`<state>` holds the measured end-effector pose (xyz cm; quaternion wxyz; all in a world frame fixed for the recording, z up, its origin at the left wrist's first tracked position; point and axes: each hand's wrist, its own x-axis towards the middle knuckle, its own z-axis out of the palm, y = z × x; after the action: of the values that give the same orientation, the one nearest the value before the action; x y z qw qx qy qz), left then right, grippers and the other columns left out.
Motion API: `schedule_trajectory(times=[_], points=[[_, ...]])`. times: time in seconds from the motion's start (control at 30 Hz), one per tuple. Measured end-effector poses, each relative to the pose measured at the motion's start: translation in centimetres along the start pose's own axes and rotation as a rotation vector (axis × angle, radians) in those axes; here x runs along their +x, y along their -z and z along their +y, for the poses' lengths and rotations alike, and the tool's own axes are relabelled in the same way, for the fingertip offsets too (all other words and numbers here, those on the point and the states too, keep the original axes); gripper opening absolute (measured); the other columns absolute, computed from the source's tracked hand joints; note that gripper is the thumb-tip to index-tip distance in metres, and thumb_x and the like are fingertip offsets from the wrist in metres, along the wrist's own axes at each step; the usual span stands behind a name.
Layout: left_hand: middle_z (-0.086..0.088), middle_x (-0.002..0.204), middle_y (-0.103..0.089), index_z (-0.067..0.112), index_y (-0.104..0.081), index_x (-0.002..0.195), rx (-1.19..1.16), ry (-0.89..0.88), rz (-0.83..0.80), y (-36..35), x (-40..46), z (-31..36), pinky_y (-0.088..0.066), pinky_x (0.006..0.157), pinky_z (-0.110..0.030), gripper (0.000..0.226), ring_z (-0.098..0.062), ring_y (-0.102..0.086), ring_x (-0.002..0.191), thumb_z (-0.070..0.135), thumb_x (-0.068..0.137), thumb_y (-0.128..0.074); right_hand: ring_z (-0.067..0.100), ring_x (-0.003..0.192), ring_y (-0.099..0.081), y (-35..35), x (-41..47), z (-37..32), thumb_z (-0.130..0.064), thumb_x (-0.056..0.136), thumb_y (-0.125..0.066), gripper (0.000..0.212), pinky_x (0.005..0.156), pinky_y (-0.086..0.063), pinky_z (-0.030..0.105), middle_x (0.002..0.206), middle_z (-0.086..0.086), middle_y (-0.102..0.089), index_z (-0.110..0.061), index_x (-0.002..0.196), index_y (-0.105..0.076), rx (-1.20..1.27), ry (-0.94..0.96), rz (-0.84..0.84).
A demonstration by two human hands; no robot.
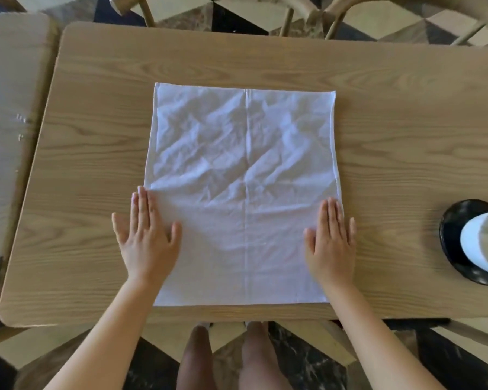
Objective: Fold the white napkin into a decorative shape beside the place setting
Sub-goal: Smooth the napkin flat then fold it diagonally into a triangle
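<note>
- Head view, far left: one second wooden table [9, 108] butts against the main wooden table [96, 153]
- One left hand [145, 235] lies flat, palm down, fingers straight and together, thumb spread, gripping nothing; it presses the napkin's left edge near the front
- One white napkin [243, 170] lies spread open and wrinkled at the table's middle, one crease running down its centre
- One right hand [331, 240] rests equally flat and open on the napkin's right edge, holding nothing
- One black saucer [451, 243] carries one white cup [482, 243] at the far right, well apart from the napkin
- Two chairs [293, 9] stand behind the table
</note>
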<state>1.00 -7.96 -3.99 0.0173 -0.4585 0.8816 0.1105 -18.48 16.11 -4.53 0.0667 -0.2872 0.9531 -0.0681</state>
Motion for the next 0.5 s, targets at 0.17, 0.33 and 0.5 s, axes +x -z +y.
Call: schedule_trajectory(times=[0.17, 0.33, 0.5], points=[[-0.003, 0.156, -0.011, 0.013, -0.017, 0.148, -0.046, -0.277, 0.078, 0.1, 3.1, 5.4, 0.006, 0.113, -0.049, 0.064, -0.014, -0.01, 0.143, 0.042, 0.092, -0.027, 0.023, 0.142, -0.016, -0.1, 3.4, -6.3, -0.031, 0.093, -0.031, 0.058, 0.115, -0.006, 0.045, 0.153, 0.01, -0.021, -0.005, 0.145, -0.025, 0.078, 0.232, 0.064], [-0.005, 0.149, -0.036, 0.017, -0.039, 0.141, -0.046, -0.512, 0.009, -2.1, 6.2, 10.0, -0.01, 0.109, -0.052, 0.052, -0.023, -0.031, 0.138, 0.033, 0.093, -0.031, 0.024, 0.136, -0.035, -1.5, 8.2, -10.4, -0.027, 0.087, -0.034, 0.054, 0.107, -0.032, 0.053, 0.145, 0.009, -0.042, -0.009, 0.137, -0.043, 0.051, 0.32, -0.014], [-0.002, 0.153, -0.028, 0.026, -0.03, 0.145, 0.037, -0.548, -0.014, -1.7, 13.3, 10.7, -0.011, 0.11, -0.06, 0.058, -0.021, -0.02, 0.142, 0.048, 0.091, -0.025, 0.026, 0.14, -0.027, -1.1, 15.0, -9.7, -0.037, 0.087, -0.028, 0.058, 0.109, -0.018, 0.058, 0.15, 0.008, -0.034, -0.019, 0.141, -0.038, 0.028, 0.367, -0.022]])
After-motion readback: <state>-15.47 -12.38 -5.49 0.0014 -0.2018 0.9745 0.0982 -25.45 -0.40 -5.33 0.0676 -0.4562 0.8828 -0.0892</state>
